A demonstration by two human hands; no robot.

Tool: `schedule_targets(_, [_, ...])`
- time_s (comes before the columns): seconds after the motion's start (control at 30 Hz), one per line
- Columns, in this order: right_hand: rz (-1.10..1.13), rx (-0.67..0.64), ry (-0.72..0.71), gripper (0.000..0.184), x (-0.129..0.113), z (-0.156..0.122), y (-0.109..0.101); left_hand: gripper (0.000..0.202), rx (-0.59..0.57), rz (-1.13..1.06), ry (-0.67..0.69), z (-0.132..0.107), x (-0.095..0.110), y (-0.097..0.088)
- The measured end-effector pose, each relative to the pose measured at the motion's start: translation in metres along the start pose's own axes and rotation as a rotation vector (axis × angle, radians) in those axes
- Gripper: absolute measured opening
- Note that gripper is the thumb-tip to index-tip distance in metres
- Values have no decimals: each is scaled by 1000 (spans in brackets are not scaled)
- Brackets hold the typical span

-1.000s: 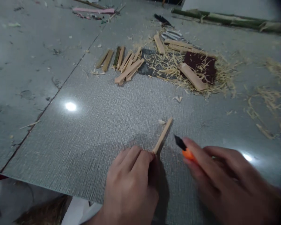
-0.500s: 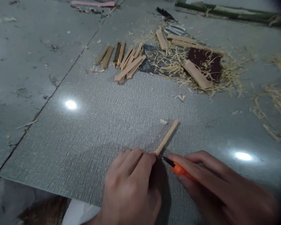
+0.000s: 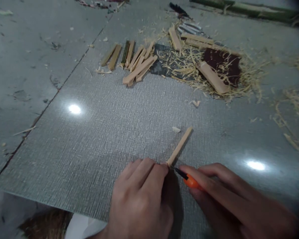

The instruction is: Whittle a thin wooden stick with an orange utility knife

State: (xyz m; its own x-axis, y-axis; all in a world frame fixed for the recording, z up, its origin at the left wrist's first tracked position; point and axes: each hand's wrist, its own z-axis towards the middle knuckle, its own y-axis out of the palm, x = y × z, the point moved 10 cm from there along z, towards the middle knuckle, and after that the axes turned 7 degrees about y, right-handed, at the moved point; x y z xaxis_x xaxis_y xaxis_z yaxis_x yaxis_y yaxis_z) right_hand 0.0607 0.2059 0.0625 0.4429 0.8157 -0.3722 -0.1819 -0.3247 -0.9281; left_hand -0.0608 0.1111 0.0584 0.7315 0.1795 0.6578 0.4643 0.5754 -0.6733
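A shiny gray bench [image 3: 102, 129], with wood pieces [image 3: 139, 68] and curly shavings [image 3: 183, 68] on the far side.
On the near side, the left hand [image 3: 142, 196] pinches a thin wood stick [image 3: 181, 144] against the bench. The right hand [image 3: 221, 192] grips an orange tool [image 3: 191, 181], maybe a knife, its black tip beside the stick. If it slips, it could poke the left hand; a loose pinch could let the stick roll.

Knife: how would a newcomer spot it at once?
On the grey table, find the right hand at lower right. It holds the knife, tip close to the wooden stick jutting from the left hand. Orange and black colouring sets it apart from that pale stick.
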Motion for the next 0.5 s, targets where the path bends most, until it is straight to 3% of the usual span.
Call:
schedule_targets(0.13, [2,-31,13,35,1,-8,9,21,16,18,9,2,2,-1])
schedule_targets(0.27, [-148,71,-1,37,-9,-15,7,21,-1,18,4,3,2,0])
schedule_targets(0.4, [-395,216,-147,37,-36,-17,0,19,-28,-10,-8,2,1,2])
schedule_targets(0.5, [-465,213,-136,39,-36,-13,-1,20,-24,-10,-28,1,-1,1])
